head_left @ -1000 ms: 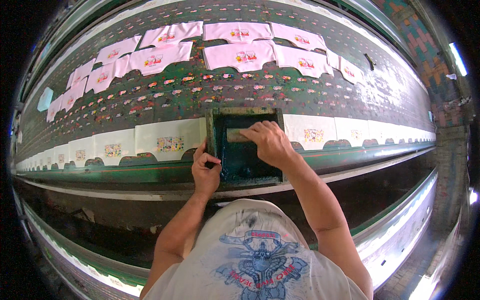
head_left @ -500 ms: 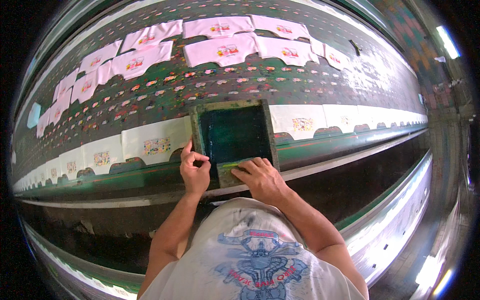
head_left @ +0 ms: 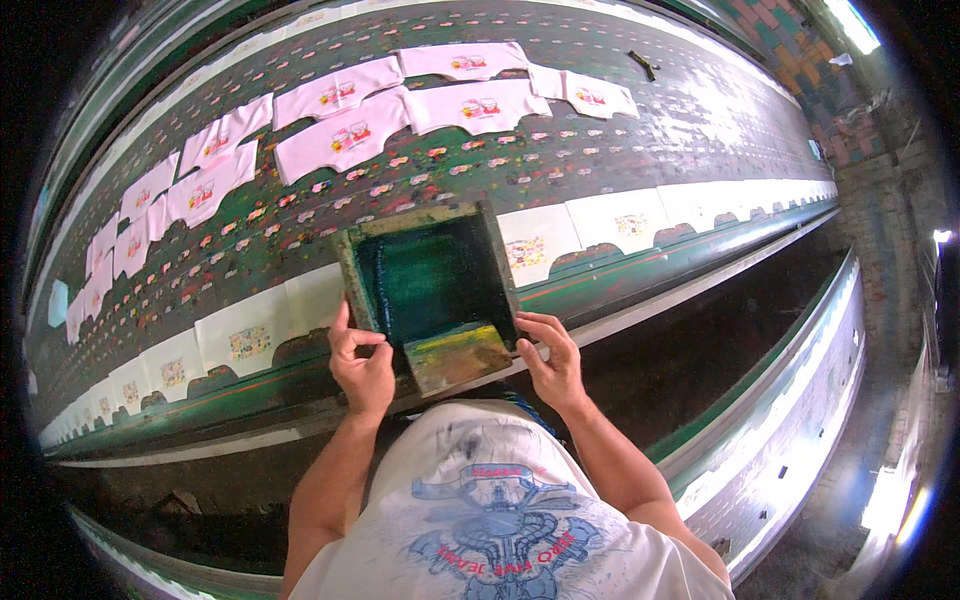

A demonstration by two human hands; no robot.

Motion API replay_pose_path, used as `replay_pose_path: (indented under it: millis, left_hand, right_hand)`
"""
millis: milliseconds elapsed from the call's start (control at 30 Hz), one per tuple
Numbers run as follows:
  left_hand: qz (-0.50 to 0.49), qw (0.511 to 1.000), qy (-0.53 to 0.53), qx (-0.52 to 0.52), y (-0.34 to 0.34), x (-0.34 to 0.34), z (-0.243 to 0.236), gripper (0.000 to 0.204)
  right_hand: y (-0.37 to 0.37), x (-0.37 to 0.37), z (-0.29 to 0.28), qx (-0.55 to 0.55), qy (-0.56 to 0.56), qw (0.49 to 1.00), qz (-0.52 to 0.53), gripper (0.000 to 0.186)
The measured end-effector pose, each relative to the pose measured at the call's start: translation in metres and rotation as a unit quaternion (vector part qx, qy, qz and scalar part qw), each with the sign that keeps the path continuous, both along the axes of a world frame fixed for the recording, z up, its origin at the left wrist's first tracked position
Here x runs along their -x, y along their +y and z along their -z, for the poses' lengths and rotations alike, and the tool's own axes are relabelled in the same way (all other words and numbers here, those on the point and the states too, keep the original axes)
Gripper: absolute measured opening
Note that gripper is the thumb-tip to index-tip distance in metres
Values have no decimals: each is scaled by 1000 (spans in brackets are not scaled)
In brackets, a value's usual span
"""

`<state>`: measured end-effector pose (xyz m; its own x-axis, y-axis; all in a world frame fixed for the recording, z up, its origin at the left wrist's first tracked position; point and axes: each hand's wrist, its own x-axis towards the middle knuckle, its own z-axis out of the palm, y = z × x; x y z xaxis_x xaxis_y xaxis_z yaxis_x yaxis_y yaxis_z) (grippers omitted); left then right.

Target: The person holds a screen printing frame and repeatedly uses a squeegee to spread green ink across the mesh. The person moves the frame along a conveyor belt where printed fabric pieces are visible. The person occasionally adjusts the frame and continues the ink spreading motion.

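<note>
A screen-printing frame (head_left: 501,262) with a dark green mesh is in front of me, turned slightly askew over the near row of white fabric pieces (head_left: 225,340). My left hand (head_left: 362,368) grips its left rail near the close corner, thumb and index finger bent together. At the opposite rail, my right hand (head_left: 552,362) has its fingers and thumb closed on the near right corner. A squeegee (head_left: 457,365) with a wide wooden-looking blade holder leans on the near rail, yellow-green colour along its upper edge. Neither hand touches it.
Pink printed garment pieces (head_left: 345,135) lie in two rows across the long dark table. Printed white pieces continue along the near edge to the right (head_left: 630,215). A small dark object (head_left: 643,66) rests at the far right. A pale rail (head_left: 660,300) borders the table before a dark gap.
My right hand has let go of the squeegee and taken the frame's right rail. The frame has turned counterclockwise, and the view has shifted to the right along the table.
</note>
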<state>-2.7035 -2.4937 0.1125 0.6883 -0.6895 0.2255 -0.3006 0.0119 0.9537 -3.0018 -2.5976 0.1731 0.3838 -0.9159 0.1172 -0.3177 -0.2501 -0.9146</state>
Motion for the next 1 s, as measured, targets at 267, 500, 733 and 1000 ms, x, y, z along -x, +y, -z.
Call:
replay_pose_path:
  millis: [267,500,733,1000]
  left_hand:
    - [3,998,54,-12,-86,108,17,18]
    - [-26,983,169,-72,-104,143,0,21]
    - [-17,985,169,-42,-102,146,-2,22]
    - [-6,989,141,-44,-103,144,3,20]
  right_hand:
    - [-71,109,6,19,5,1000,11,35]
    - [-107,158,-2,46,22,997,-51,28]
    - [-123,155,-20,141,44,980,-130,35]
    - [-117,107,-23,338,202,861,-322,39]
